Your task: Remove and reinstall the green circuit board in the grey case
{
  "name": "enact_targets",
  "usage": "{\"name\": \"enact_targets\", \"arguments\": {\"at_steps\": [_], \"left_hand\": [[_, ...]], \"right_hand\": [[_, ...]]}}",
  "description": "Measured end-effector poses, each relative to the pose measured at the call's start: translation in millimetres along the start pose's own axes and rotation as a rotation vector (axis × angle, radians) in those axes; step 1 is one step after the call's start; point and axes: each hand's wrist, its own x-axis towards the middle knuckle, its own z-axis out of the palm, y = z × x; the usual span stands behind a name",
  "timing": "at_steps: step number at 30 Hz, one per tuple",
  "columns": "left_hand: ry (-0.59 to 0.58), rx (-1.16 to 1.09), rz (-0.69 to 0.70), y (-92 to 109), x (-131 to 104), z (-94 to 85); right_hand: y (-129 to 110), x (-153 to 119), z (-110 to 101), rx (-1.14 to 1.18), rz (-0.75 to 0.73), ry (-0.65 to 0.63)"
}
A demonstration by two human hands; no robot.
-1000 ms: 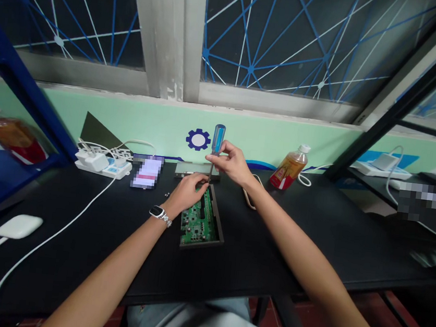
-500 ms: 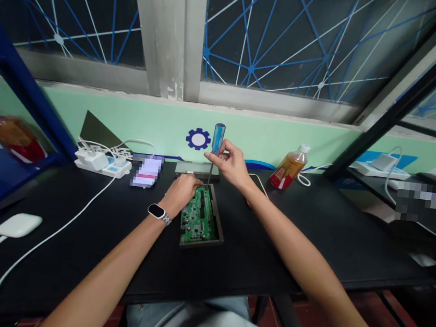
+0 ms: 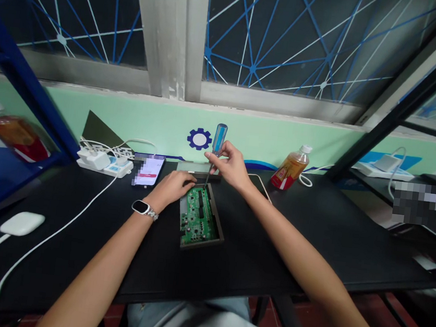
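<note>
A green circuit board (image 3: 196, 216) lies in a shallow dark metal case (image 3: 219, 233) in front of me on the black table. My right hand (image 3: 231, 165) grips a screwdriver (image 3: 220, 138) with a blue and clear handle. The shaft slants down slightly to the left, its tip at the far end of the board; I cannot tell whether a screw is under it. Bent over the far left corner of the case is my left hand (image 3: 171, 187), fingers loosely stretched, with nothing visible in it. Its fingertips seem to touch the case edge.
Behind the case lies a grey flat panel (image 3: 190, 166). To the left are a lit phone (image 3: 149, 170), a white power strip (image 3: 105, 162) with cables and a white charger puck (image 3: 22, 223). A drink bottle (image 3: 290, 166) stands at the back right.
My left hand has drawn back to the left from the screwdriver tip, uncovering the board's far left corner. The right hand still holds the screwdriver, which leans a little more, tip towards the left.
</note>
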Motion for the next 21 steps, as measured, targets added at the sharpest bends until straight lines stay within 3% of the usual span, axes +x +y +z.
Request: {"name": "enact_targets", "arguments": {"at_steps": [3,8,12,16,21], "left_hand": [[-0.015,0.002,-0.092,-16.2,-6.8,-18.8],[-0.178,-0.051,-0.321,-40.4,-20.3,-40.1],[-0.216,-0.073,-0.380,-44.8,-24.1,-39.1],[-0.183,-0.046,-0.420,-45.9,-24.9,-30.1],[-0.203,-0.023,-0.383,-46.0,-23.7,-27.5]], "right_hand": [[-1.4,-2.4,0.9,-0.037,-0.009,0.016],[-6.1,-4.9,-0.5,-0.080,-0.034,0.008],[-14.3,-5.7,-2.8,-0.044,-0.051,0.044],[-19.3,-8.0,-2.3,0.001,-0.032,0.013],[-15.8,-10.4,1.7,0.057,0.037,-0.033]]}}
